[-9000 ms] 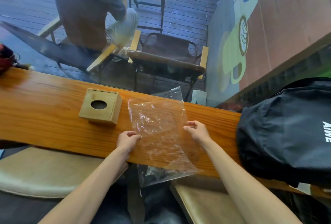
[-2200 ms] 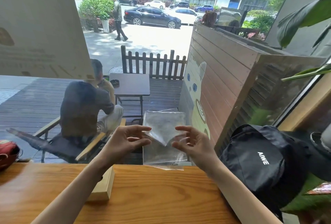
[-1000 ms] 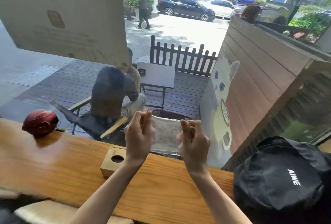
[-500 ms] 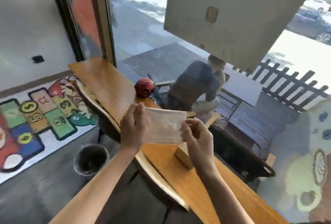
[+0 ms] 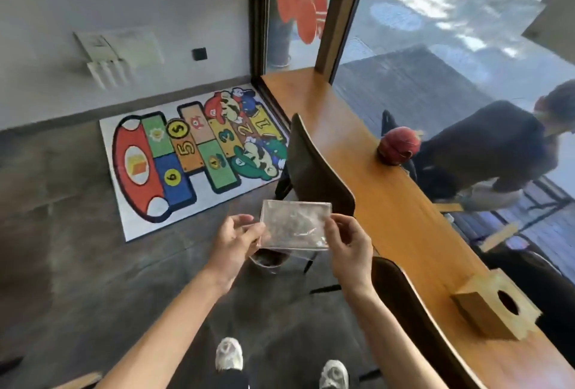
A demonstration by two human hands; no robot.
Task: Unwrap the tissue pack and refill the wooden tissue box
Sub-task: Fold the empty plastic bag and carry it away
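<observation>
1. Now the folded clear wrapper (image 5: 294,224) is held in the air between both hands, to the left of the wooden counter (image 5: 367,152) and well apart from it, over the grey floor (image 5: 62,248).
2. On the wrapper's left edge, the left hand (image 5: 238,241) has its fingers loosely curled, the fingertips at the plastic; whether they pinch it or only touch it I cannot tell.
3. At the wrapper's right edge, the right hand (image 5: 348,247) pinches the plastic between thumb and curled fingers.
4. Folded flat, the wrapper forms a rough rectangle, crinkled and see-through.
5. Far along the counter's near end stands the wooden tissue box (image 5: 494,307), its round hole facing up, well apart from both hands.
6. Further up the same counter, by the window glass, sits a red helmet (image 5: 398,146).
7. Two dark chairs (image 5: 314,168) stand just beside the counter's left edge; the wrapper is in front of the farther one.
8. Left of the counter, on the floor by the wall, lies a colourful hopscotch mat (image 5: 186,152).
9. Beyond the counter, outside the glass, a person in dark clothes (image 5: 494,146) sits.
</observation>
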